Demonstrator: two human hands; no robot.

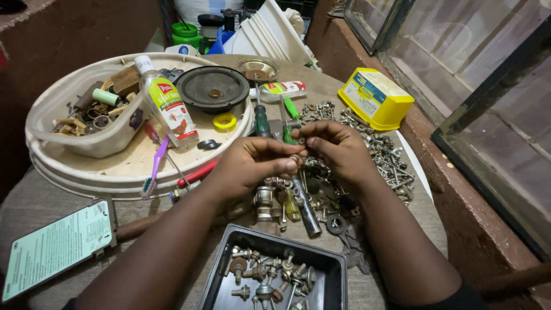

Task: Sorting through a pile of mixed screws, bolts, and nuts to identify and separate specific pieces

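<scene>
Nearest lay a black tray [336, 275] of bolts, and beyond it the left hand [255, 163] and right hand [338, 150] both pinched a small metal fitting [295, 159], likely light, stiff, slippery, best gripped end-on.

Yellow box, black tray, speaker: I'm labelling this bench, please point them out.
yellow box [376, 97], head view, on its lid.
black tray [221, 270], head view, on its left rim.
speaker [212, 89], head view, on its cone.

Small metal part [296, 159] lying mostly hidden between fingertips of left hand [252, 163] and right hand [338, 150] (kind too small to tell), black tray [333, 261] running off bottom edge
</scene>
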